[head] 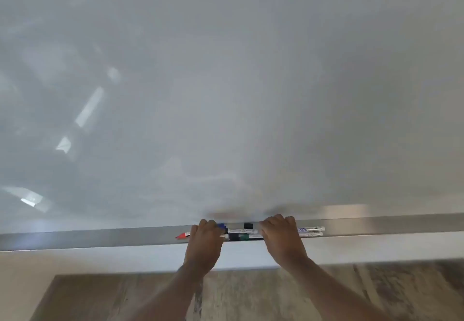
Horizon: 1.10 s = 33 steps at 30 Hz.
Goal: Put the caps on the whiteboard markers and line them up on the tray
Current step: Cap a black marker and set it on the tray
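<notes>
Most of the view is whiteboard; below runs the metal tray, bearing several markers. Left hand and right hand curl over them; exact grip cannot be told. Nudging could roll markers off. Caps partly hidden.

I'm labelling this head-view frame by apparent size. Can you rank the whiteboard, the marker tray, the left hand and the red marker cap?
1. whiteboard, fills most of the view
2. marker tray, spans the full width
3. left hand
4. red marker cap, smallest, though the left hand hides part of it
</notes>
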{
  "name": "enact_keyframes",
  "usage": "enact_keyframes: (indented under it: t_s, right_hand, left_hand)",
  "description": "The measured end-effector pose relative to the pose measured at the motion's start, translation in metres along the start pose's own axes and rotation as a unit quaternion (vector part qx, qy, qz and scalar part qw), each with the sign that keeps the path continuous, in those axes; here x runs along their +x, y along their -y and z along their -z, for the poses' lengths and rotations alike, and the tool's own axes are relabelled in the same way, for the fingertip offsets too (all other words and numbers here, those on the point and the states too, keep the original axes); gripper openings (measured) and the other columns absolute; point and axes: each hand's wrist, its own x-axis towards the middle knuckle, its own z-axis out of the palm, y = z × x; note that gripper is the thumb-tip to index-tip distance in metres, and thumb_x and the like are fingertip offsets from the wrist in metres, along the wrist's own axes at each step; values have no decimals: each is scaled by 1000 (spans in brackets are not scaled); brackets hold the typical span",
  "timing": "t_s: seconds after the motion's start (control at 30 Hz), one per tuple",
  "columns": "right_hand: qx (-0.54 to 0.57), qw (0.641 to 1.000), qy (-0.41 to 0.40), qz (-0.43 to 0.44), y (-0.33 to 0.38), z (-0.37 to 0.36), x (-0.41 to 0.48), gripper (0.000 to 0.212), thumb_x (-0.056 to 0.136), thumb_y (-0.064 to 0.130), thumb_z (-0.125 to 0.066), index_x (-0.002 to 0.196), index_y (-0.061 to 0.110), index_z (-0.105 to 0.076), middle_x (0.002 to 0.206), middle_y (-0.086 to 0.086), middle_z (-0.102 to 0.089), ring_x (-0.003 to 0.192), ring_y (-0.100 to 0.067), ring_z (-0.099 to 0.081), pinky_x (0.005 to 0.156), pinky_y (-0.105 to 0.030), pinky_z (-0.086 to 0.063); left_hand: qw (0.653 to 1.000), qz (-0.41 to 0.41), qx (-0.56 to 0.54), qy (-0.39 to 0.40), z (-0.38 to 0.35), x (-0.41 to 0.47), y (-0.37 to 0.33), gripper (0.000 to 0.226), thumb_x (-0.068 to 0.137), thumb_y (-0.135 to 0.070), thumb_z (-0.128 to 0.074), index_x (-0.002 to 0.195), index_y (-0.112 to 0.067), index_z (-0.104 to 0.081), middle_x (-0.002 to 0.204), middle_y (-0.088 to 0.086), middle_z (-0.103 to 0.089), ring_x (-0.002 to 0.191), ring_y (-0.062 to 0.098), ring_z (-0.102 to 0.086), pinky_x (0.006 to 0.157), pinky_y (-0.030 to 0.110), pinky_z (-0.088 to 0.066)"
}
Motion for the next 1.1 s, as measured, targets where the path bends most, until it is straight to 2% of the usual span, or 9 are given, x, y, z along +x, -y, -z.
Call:
enact_keyframes:
  t_s: [0.07,0.17,0.33,0.5,0.67,0.77,0.87,1.1]
  right_hand:
    - [14,1000,0,-8,3,5,2,29,72,1,-68,80,27,-58,76,10,-60,79,-21,-52,70,-35,-32]
    - [2,1000,10,-20,3,10,1,28,74,0,-68,81,26,-61,78,9,-62,80,-21,-54,71,-36,-36]
    - [19,999,47,5,12,7,9,28,75,1,-71,88,26,-70,80,7,-65,80,-22,-58,72,-37,-42]
    - [11,997,70,21,32,-2,29,16,78,10,-70,74,25,-66,75,5,-53,78,-22,-55,69,-35,-33]
    - [-11,996,80,42,44,-9,38,24,56,4,-78,61,22,-63,62,4,-55,59,-22,-57,61,-31,-44]
    - [-28,994,88,56,48,-12,42,16,68,7,-74,71,22,-69,68,2,-60,67,-23,-61,67,-34,-47]
    - [-38,989,116,88,53,-13,48,9,85,14,-63,86,20,-70,80,0,-67,80,-26,-63,77,-38,-48]
    - [-47,985,143,88,57,-11,52,6,84,18,-65,81,21,-69,76,0,-69,75,-25,-65,74,-36,-49]
  left_hand:
    - [999,-32,-3,18,-4,5,-7,17,97,-25,-60,101,-29,-76,101,-5,-68,95,23,-60,84,39,-50]
    - [997,-67,26,15,-11,6,-19,6,89,-29,-72,90,-27,-77,91,-5,-68,88,22,-61,79,38,-51]
    - [996,-83,30,-16,-24,6,-20,9,90,-30,-75,94,-22,-76,95,-1,-70,92,24,-63,79,40,-53]
    - [997,-68,20,-9,-19,9,-24,9,86,-30,-80,88,-23,-75,92,-4,-69,90,23,-62,78,38,-51]
    - [998,-54,-30,-4,-17,8,-23,14,80,-27,-85,82,-26,-71,87,-9,-72,90,20,-63,76,36,-49]
    - [997,-67,-40,-23,-21,5,-21,21,81,-17,-83,79,-27,-65,80,-12,-71,85,19,-60,73,33,-41]
    - [995,-76,-47,-38,-31,4,-18,25,80,-11,-81,88,-29,-66,83,-13,-71,87,19,-58,75,32,-35]
    - [999,-36,-38,0,-35,3,-16,38,75,-5,-82,97,-31,-66,92,-8,-60,95,21,-55,78,35,-46]
